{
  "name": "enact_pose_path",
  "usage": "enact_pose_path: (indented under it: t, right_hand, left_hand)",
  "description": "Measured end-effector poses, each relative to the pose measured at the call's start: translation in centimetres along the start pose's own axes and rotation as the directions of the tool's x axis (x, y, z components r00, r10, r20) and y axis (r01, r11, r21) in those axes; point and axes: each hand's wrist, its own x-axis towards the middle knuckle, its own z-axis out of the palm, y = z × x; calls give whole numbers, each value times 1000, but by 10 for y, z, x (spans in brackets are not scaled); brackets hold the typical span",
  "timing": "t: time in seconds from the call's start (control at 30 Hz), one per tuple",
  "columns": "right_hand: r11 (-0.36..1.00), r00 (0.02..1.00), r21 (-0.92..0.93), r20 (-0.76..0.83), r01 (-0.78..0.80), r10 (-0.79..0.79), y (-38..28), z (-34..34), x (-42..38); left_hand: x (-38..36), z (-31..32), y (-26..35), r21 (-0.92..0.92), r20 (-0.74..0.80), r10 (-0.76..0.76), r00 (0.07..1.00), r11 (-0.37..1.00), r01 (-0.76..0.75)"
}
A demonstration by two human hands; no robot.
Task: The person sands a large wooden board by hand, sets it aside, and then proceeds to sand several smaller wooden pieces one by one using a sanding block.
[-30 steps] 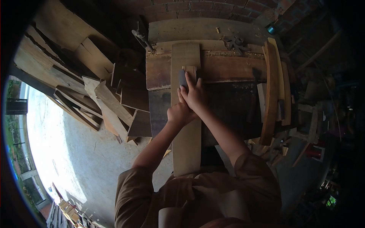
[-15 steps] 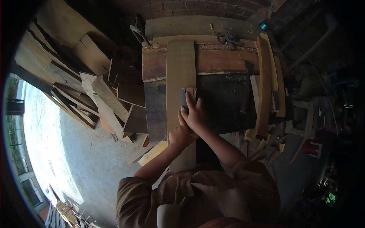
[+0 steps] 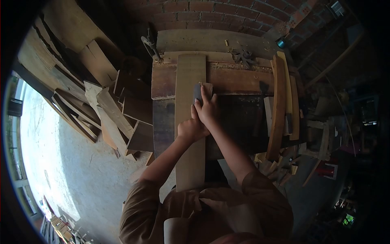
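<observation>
A long flat board [image 3: 190, 73] lies lengthwise across the workbench [image 3: 239, 79], its near end at the person's waist. On the board's right edge sits a small block with a grey face [image 3: 197, 92], which looks like a sanding block. My right hand [image 3: 207, 109] is closed on this block, with the index finger stretched along its top. Just below and to the left, my left hand [image 3: 191, 129] rests over the board, its fingers folded and one pointing up against the right hand and the block's near end. Its palm side is hidden.
Curved wooden strips [image 3: 277, 105] lie on the bench's right side. A metal clamp [image 3: 150, 46] stands at the back left, and a metal tool [image 3: 243, 57] lies among shavings. Wood pieces [image 3: 134, 114] are stacked left of the bench. A brick wall [image 3: 211, 16] rises behind.
Both hands and the block have moved forward along the board, away from the body. The camera view has also shifted, with more of the brick wall showing.
</observation>
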Motion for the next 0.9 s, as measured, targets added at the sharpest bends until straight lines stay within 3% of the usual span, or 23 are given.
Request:
enact_pose_path:
  t: [0.03,0.07,0.13,0.23,0.3,0.37,0.43,0.47,0.5,0.57,0.63,0.67,0.73,0.77,0.9]
  right_hand:
    - [999,998,-36,-49,23,-25,3,9,36]
    - [1000,1000,-20,-23,6,-6,1,10,74]
    - [1000,999,1,16,-29,29,-3,11,140]
    - [998,997,15,39,-65,64,-11,11,163]
    - [996,995,12,46,-89,89,-7,14,139]
    - [998,997,-12,-57,58,-59,1,23,96]
    - [999,999,-6,18,43,-42,-3,3,22]
    - [999,998,2,26,48,-48,-3,-2,-20]
    - [998,998,13,31,55,-55,-3,-7,-62]
    - [995,995,-4,42,95,-95,2,-14,-142]
    - [996,991,8,106,85,-85,-1,-28,-194]
    - [998,990,37,131,54,-58,-4,-32,-204]
    - [997,988,70,149,27,-37,-6,-33,-201]
    - [997,989,46,132,62,-68,-4,-30,-189]
    - [996,994,60,88,64,-69,-4,-15,-102]
  left_hand:
    - [29,-24,5,-22,17,-10,1000,1000,11]
    - [64,-31,1,-23,-47,-2,999,1000,1]
    - [114,-68,9,32,5,-37,999,999,37]
    - [135,-76,14,97,-32,-47,998,994,50]
    - [118,-72,16,41,-15,-84,996,996,84]
    - [79,-53,13,96,53,-73,996,993,68]
    - [18,-27,14,74,112,-68,991,995,60]
    - [-17,-18,15,59,226,-92,970,995,81]
    - [-54,6,8,45,201,-43,979,998,34]
    - [-122,30,6,19,302,-38,953,999,34]
    - [-177,87,-7,61,-59,89,994,995,-85]
    - [-183,93,-9,62,-55,87,995,995,-83]
    - [-183,95,-13,61,165,29,986,997,-39]
    - [-177,88,-11,66,162,30,986,997,-41]
    - [-90,25,5,-1,303,-85,949,996,89]
